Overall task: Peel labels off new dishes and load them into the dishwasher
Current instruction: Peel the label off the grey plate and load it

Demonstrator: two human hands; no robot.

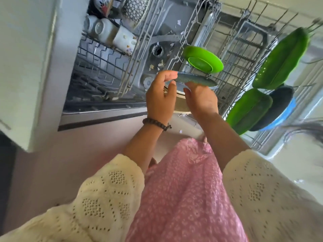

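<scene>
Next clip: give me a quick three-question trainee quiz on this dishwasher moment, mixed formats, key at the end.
1. True or false: both hands, the left hand and the right hand, are on the dark blue plate.
2. Multiple choice: the small green plate sits
A. in the upper rack with the mugs
B. in the lower rack, just beyond the dark blue plate
C. on the floor
3. Fill in: the white mugs lie in the ____ rack.

Key: 1 true; 2 B; 3 upper
</scene>
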